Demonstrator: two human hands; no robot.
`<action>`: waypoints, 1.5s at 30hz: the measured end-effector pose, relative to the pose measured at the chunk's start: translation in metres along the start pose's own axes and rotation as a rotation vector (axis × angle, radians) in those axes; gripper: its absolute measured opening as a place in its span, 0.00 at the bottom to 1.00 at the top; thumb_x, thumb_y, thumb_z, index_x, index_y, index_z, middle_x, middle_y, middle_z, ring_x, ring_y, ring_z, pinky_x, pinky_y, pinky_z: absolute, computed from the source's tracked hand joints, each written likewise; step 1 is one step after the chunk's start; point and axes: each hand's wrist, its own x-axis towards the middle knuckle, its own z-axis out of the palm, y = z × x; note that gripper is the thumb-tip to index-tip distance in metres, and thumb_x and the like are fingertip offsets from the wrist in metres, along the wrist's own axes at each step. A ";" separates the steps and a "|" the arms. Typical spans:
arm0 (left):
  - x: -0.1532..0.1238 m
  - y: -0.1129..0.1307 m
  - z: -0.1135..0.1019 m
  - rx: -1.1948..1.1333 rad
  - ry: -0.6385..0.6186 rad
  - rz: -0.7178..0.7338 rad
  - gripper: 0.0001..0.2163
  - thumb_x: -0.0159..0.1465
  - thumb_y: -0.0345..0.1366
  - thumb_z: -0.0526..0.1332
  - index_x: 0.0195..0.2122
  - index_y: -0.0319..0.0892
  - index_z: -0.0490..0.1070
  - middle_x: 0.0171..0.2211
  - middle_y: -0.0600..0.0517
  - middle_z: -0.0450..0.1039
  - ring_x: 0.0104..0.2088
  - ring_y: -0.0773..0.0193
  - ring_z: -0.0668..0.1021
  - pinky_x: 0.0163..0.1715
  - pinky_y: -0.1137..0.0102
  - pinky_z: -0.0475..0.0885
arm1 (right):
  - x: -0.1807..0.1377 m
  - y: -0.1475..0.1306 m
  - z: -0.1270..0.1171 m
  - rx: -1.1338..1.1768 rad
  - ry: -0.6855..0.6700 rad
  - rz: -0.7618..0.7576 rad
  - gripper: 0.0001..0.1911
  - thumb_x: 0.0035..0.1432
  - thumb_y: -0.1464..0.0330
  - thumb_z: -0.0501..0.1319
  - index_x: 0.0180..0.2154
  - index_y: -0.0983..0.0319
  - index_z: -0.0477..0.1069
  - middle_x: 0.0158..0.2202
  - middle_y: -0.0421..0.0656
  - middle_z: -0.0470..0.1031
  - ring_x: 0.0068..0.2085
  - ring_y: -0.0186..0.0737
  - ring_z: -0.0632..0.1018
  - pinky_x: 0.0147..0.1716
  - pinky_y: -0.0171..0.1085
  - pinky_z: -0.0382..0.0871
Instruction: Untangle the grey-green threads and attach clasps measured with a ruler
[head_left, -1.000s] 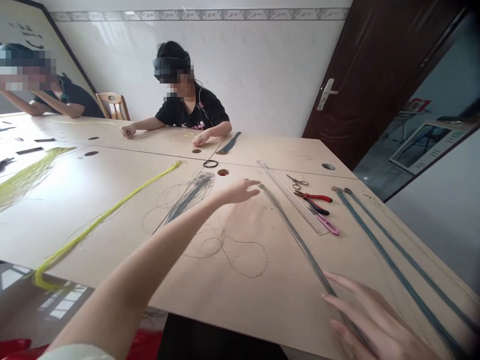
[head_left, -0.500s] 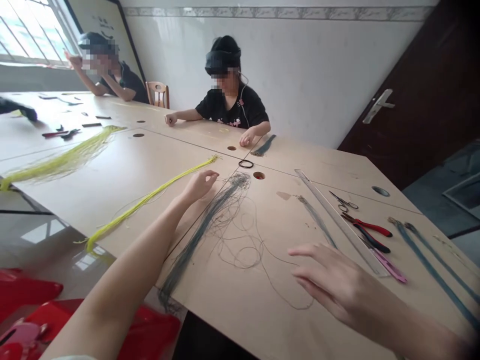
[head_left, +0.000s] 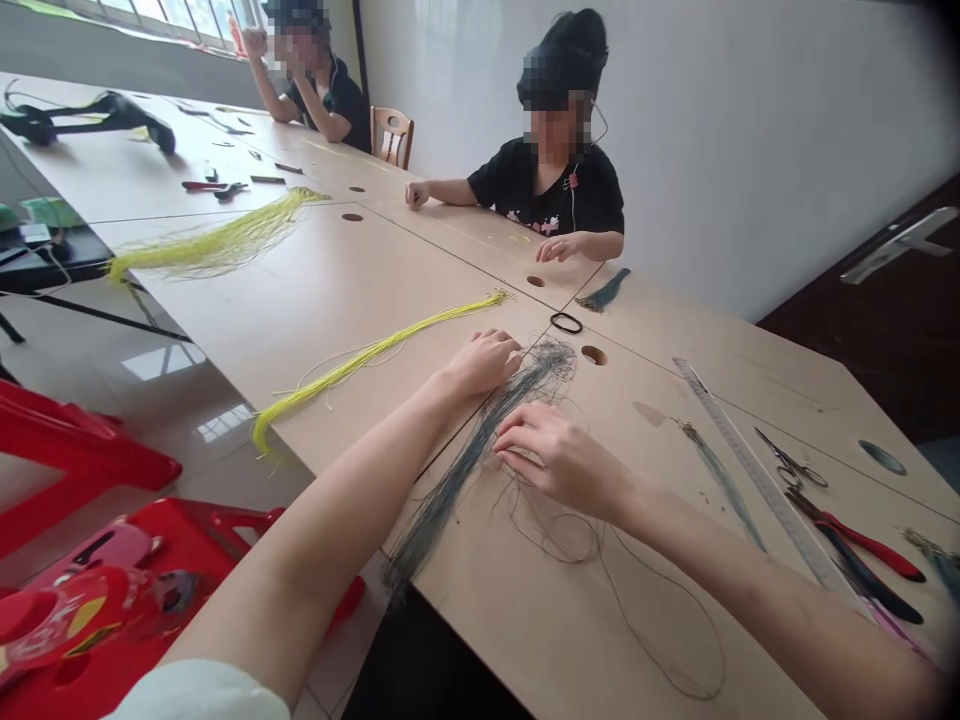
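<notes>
A long bundle of fine grey-blue threads (head_left: pixel 469 455) lies along the table seam, its far end frayed and tangled. Beside that end rests my left hand (head_left: pixel 486 362), fingers bent and slightly apart, tips at the bundle's edge. My right hand (head_left: pixel 559 450) is over the bundle's middle, fingers curved and apart, with the tips at the threads. Whether a single thread lies between them is too fine to see. Loose thread loops (head_left: pixel 574 540) spread on the table below my right hand. To the left, a yellow thread bundle (head_left: pixel 382 345) lies apart from both hands.
On the right are a clear ruler (head_left: pixel 765 480), scissors (head_left: pixel 791 462), pliers (head_left: pixel 862 550) and a small thread bundle (head_left: pixel 724 475). A black ring (head_left: pixel 566 322) lies near a table hole (head_left: pixel 594 355). Two people sit opposite. Red stools (head_left: pixel 217 540) stand at the lower left.
My right hand has moved left from the bare tabletop to the grey-blue bundle, its fingers now more curved. My left hand has turned palm-down beside the bundle. The view has shifted.
</notes>
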 end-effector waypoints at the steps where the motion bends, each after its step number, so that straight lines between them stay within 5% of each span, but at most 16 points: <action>1: 0.000 0.000 0.000 0.005 -0.002 -0.002 0.16 0.65 0.37 0.47 0.46 0.38 0.71 0.48 0.44 0.70 0.51 0.56 0.69 0.52 0.64 0.60 | 0.001 -0.005 0.003 0.005 -0.003 -0.031 0.08 0.61 0.71 0.54 0.36 0.65 0.73 0.37 0.46 0.71 0.41 0.40 0.70 0.43 0.42 0.65; 8: 0.000 -0.001 0.000 0.022 -0.009 -0.005 0.16 0.66 0.37 0.46 0.46 0.38 0.71 0.47 0.44 0.71 0.50 0.56 0.69 0.51 0.63 0.61 | -0.008 -0.031 0.021 0.082 -0.039 -0.187 0.11 0.61 0.70 0.53 0.36 0.64 0.74 0.36 0.47 0.71 0.39 0.39 0.68 0.41 0.42 0.63; 27: 0.000 0.000 -0.001 0.030 -0.050 -0.022 0.16 0.66 0.38 0.47 0.46 0.39 0.71 0.46 0.45 0.71 0.50 0.57 0.69 0.51 0.64 0.60 | -0.015 -0.045 0.032 0.023 -0.024 -0.220 0.16 0.52 0.80 0.54 0.43 0.65 0.71 0.39 0.49 0.68 0.40 0.42 0.66 0.41 0.44 0.62; 31: 0.001 -0.001 0.001 0.035 -0.044 -0.022 0.15 0.66 0.36 0.47 0.46 0.38 0.70 0.47 0.44 0.71 0.50 0.56 0.69 0.51 0.62 0.61 | -0.012 -0.021 0.002 0.072 0.088 -0.084 0.12 0.57 0.78 0.52 0.39 0.66 0.71 0.37 0.49 0.69 0.41 0.41 0.68 0.42 0.43 0.66; 40: 0.001 0.000 0.002 0.032 -0.027 0.002 0.16 0.65 0.38 0.48 0.48 0.40 0.70 0.48 0.45 0.70 0.50 0.55 0.69 0.50 0.60 0.63 | -0.016 0.106 -0.038 -0.152 0.171 0.387 0.09 0.55 0.75 0.56 0.35 0.62 0.74 0.39 0.46 0.71 0.42 0.42 0.73 0.45 0.43 0.67; 45: 0.001 -0.003 0.004 0.035 -0.030 -0.001 0.16 0.65 0.37 0.47 0.47 0.41 0.70 0.49 0.45 0.70 0.50 0.55 0.69 0.50 0.61 0.64 | -0.008 0.117 -0.035 -0.145 0.152 0.443 0.07 0.57 0.72 0.57 0.33 0.62 0.74 0.37 0.46 0.72 0.41 0.41 0.74 0.44 0.41 0.67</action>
